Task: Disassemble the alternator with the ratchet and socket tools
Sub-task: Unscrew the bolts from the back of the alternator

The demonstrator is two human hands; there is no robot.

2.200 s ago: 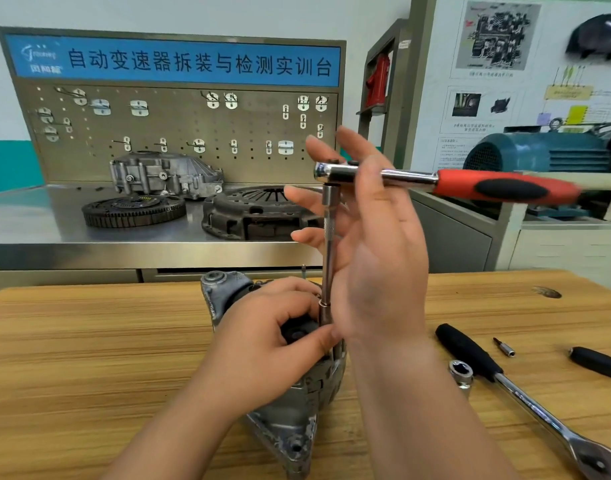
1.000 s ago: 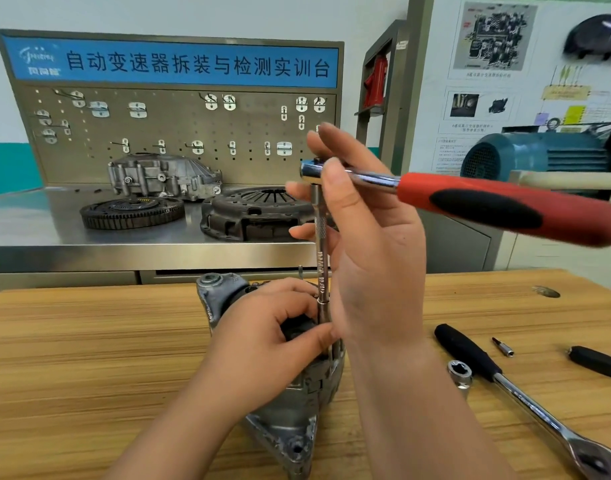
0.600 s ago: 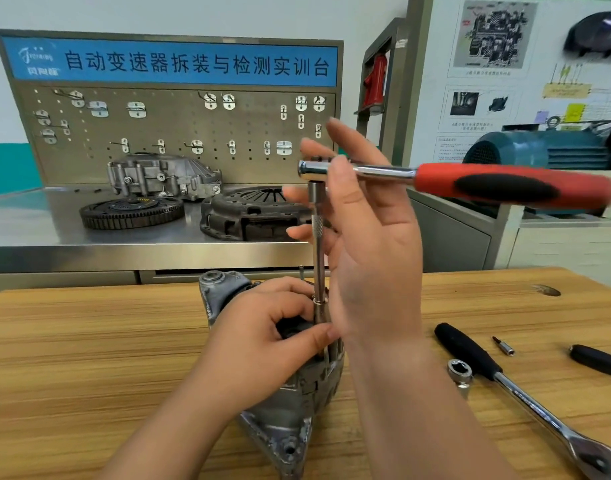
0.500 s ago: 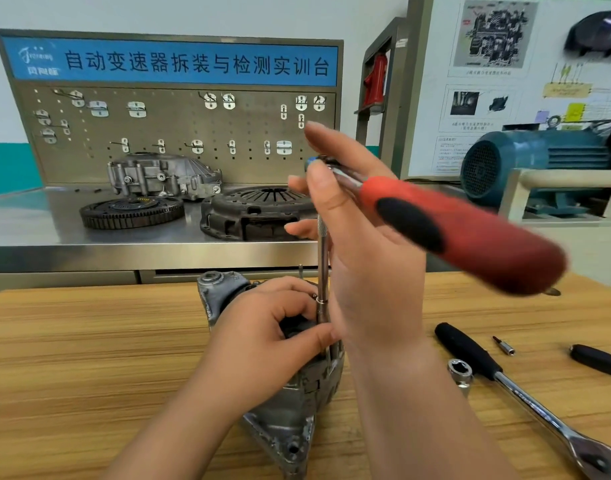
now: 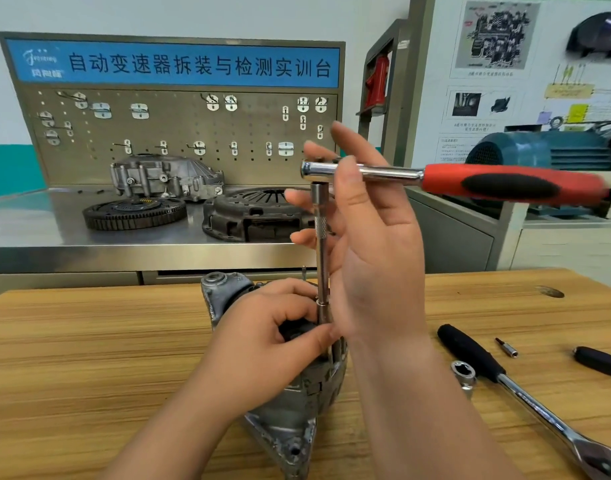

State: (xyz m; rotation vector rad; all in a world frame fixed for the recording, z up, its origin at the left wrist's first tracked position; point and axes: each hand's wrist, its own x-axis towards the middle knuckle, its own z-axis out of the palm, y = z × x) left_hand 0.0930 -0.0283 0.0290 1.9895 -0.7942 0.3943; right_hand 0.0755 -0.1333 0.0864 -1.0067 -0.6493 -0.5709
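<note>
A grey metal alternator [image 5: 290, 414] stands on the wooden table [image 5: 89, 358]. My left hand [image 5: 262, 344] grips its top, thumb pressed against the base of a long extension bar [image 5: 320, 251]. The bar rises straight up to the head of a ratchet [image 5: 453, 180] with a red and black handle that points right. My right hand [image 5: 370, 237] wraps around the bar and the ratchet's chrome neck near the head, fingers loosely spread. The socket end on the alternator is hidden by my hands.
On the table at right lie a second ratchet with a black handle [image 5: 525, 393], a loose socket [image 5: 463, 374], a small bit [image 5: 506, 348] and another black handle [image 5: 600, 362]. A steel bench behind holds a flywheel [image 5: 134, 213], a clutch cover [image 5: 255, 216] and a housing [image 5: 162, 176].
The red ratchet handle has been swinging back and forth; from pointing toward me half a second ago it is back pointing right. My left hand stays on the alternator.
</note>
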